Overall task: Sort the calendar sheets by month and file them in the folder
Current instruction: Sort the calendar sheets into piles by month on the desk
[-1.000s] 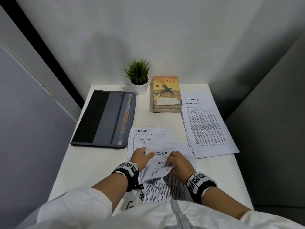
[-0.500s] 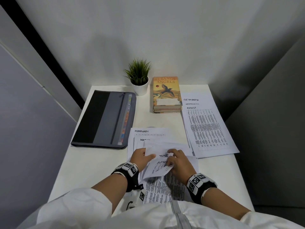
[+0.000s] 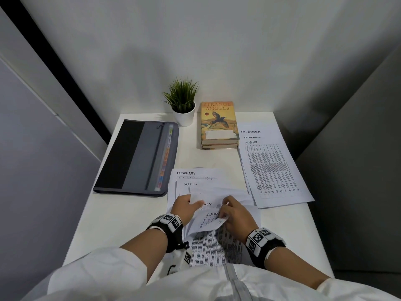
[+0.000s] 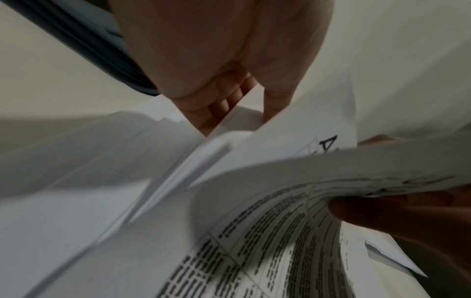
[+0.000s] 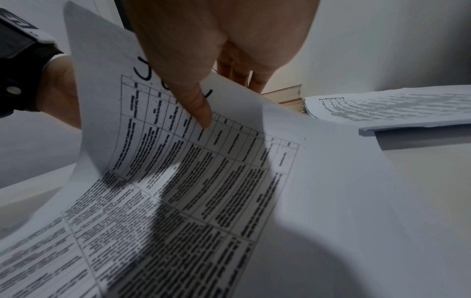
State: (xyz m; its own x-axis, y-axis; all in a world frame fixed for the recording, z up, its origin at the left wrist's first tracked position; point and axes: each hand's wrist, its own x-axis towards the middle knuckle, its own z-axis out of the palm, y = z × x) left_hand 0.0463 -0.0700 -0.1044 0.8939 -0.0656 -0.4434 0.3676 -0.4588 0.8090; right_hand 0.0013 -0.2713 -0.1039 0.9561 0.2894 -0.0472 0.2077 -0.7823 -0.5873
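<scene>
Step in hand: leafing through the unsorted calendar sheets at the near edge of the desk (image 3: 138,213) to read each month heading.

The left hand (image 3: 186,205) has its grip closed on the raised upper edges of the stack; the left wrist view shows the fingers behind the paper and the thumb in front. The right hand (image 3: 235,216) has its grip pinching the curled APRIL sheet (image 3: 208,222), thumb on its printed face. The JULY sheet (image 3: 208,204) shows just behind it. The FEBRUARY sheet (image 3: 195,173) and the MARCH sheet (image 3: 186,187) lie flat beneath, fanned so their headings stay readable.

Procedure, as judged from this state:
- Separate one sheet at a time; thin paper probably clings, so slide the thumb sideways to break the pair.
- Read the heading before releasing.
- Keep the left grip firm so the remaining sheets do not slump.
- Place APRIL after MARCH; JULY likely belongs ahead of the AUGUST pile (image 3: 271,168), which lies at the right, just beside the books (image 3: 219,124).

The grey folder (image 3: 138,157) lies closed at the left, well apart from the hands; filing has not yet begun.
</scene>
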